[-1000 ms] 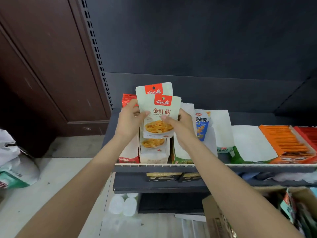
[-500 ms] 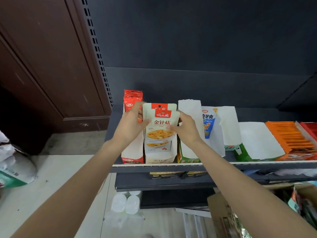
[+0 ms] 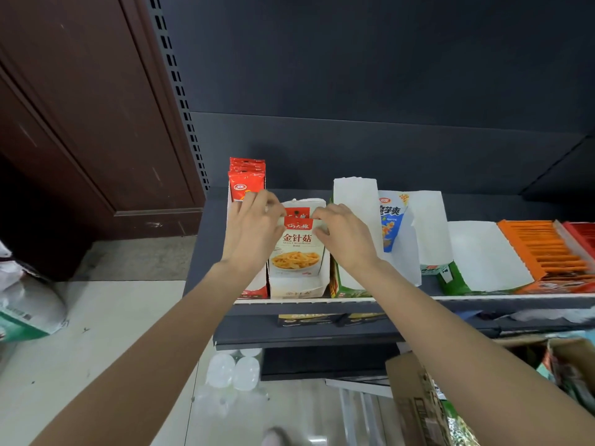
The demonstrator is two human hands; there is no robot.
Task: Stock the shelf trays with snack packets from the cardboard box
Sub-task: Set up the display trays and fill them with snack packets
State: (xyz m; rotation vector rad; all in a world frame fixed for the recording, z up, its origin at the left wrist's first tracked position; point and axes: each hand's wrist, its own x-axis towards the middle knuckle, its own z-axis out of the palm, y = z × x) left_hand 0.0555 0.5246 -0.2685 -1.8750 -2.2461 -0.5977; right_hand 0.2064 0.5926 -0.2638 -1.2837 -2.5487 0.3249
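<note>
Both hands at the mushroom packets, which stand upright in a white tray on the shelf. Left hand pinches the front packet's top-left corner, fingers curled at its 10 o'clock. Right hand pinches the top-right edge at 2 o'clock. A second packet stands just behind the front one. Red packets fill the tray at 9 o'clock of it; a green tray touches at 3 o'clock. Blue packet further right. Cardboard box sits on the floor at 5 o'clock, packets inside.
</note>
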